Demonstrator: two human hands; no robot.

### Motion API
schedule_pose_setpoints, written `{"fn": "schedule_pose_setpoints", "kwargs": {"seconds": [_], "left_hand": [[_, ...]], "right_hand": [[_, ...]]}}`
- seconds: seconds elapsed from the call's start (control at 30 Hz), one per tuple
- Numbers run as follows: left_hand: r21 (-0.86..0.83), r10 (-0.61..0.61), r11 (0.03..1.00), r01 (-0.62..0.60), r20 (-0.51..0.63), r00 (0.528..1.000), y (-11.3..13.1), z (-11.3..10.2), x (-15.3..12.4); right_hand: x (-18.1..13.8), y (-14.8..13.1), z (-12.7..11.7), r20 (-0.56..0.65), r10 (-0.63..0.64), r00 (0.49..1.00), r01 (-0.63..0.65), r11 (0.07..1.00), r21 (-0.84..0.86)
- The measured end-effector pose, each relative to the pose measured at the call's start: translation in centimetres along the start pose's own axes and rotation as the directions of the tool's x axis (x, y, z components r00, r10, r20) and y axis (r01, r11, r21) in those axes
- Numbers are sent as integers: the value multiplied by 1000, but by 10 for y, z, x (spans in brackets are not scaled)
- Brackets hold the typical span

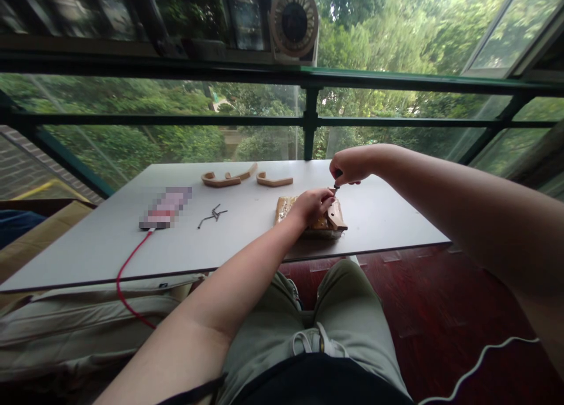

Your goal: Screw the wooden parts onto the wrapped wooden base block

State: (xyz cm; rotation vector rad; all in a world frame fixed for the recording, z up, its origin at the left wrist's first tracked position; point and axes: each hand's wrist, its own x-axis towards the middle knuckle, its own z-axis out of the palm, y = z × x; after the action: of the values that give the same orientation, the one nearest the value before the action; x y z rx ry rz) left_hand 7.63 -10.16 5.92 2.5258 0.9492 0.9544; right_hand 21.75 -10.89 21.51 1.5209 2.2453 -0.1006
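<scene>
Right hand grips a dark-handled tool above the wooden piece at the left hand

The right hand is closed around the tool's handle, with the thin shaft pointing down just beside the left hand's fingertips. The left hand is bent, its fingers and thumb drawn close together against the wooden piece near the shaft's lower end; I cannot tell whether they pinch something there or only steady the piece. That piece, pale with a dark hole in it, lies below the right hand and just to the right of the left hand, on top of a shiny, tan wrapped block. The block sits on the white desk, directly under the left hand.

Beyond the left hand and to its left, well apart from it, lie three bent wooden parts: a left one, a middle one and a right one. Farther to the left of the left hand is a small crossed pile of thin dark metal pieces. Past these, farthest left, lies a blurred-out device, with a red cable running from its near end over the desk's edge.
</scene>
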Motion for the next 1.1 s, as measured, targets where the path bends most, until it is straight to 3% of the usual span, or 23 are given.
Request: {"fn": "schedule_pose_setpoints", "kwargs": {"seconds": [0.23, 0.4, 0.7, 0.9, 1.1], "left_hand": [[7, -24, 1000, 23, 25, 999, 1, 0, 2], [38, -17, 999, 16, 40, 999, 4, -2, 2], [37, -14, 999, 11, 57, 998, 7, -3, 2], [49, -33, 998, 30, 61, 998, 7, 0, 3], [49, -46, 998, 43, 71, 996, 9, 0, 3]], "right_hand": [[5, -2, -1, 10, 33, 999, -32, 999, -26], [9, 2, 1, 14, 69, 998, -70, 993, 100], [5, 5, 3, 127, 127, 984, -157, 953, 260], [5, 6, 2, 206, 139, 969, -190, 949, 251], [5, 10, 4, 208, 155, 966, -213, 931, 298]]}}
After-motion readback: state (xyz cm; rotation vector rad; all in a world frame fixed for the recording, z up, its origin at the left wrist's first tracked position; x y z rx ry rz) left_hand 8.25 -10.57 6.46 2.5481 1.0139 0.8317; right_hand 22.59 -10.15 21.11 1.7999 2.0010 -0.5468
